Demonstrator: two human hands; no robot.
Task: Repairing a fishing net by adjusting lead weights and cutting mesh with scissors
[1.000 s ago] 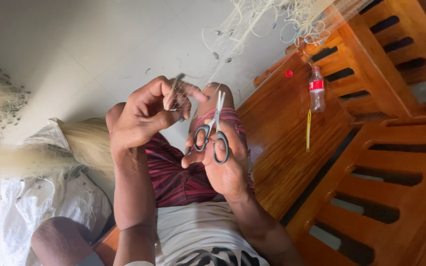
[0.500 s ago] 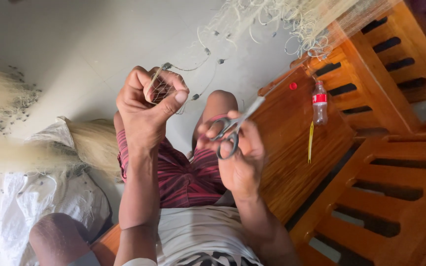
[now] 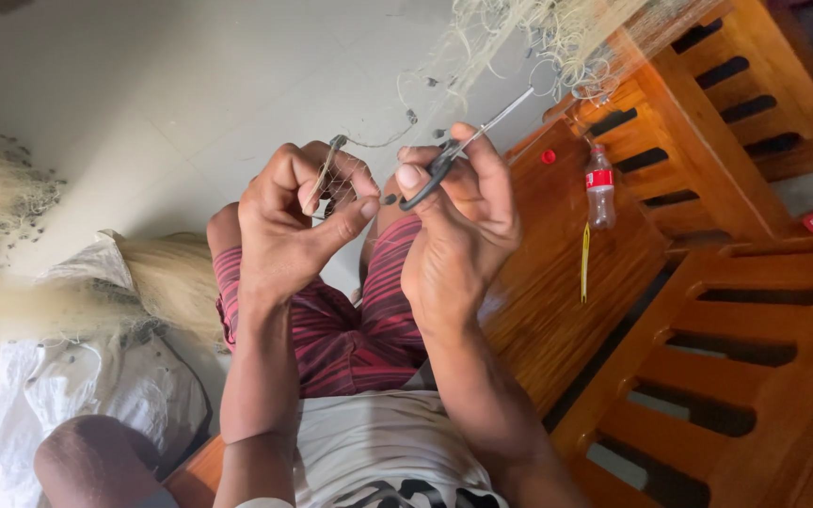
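My left hand (image 3: pixel 294 221) is closed on a bunch of thin fishing net (image 3: pixel 336 179), pinching it between thumb and fingers. A line of net with small dark weights runs from it up to a tangled pile of pale net (image 3: pixel 538 38) at the top. My right hand (image 3: pixel 458 221) grips black-handled scissors (image 3: pixel 454 155), their blades pointing up and right toward the pile. Both hands are raised close together over my lap in red striped shorts (image 3: pixel 350 325).
A wooden bench (image 3: pixel 557 301) with slatted backs (image 3: pixel 736 348) fills the right side. On it stand a small plastic bottle (image 3: pixel 599 188), a red cap (image 3: pixel 548 157) and a yellow stick (image 3: pixel 584 263). White sacks (image 3: pixel 77 395) and heaped pale net (image 3: pixel 2 235) lie left on the tiled floor.
My right hand has risen and come closer to the left, turning the scissors so the blades point up and right. The left hand has shifted right, still pinching the net.
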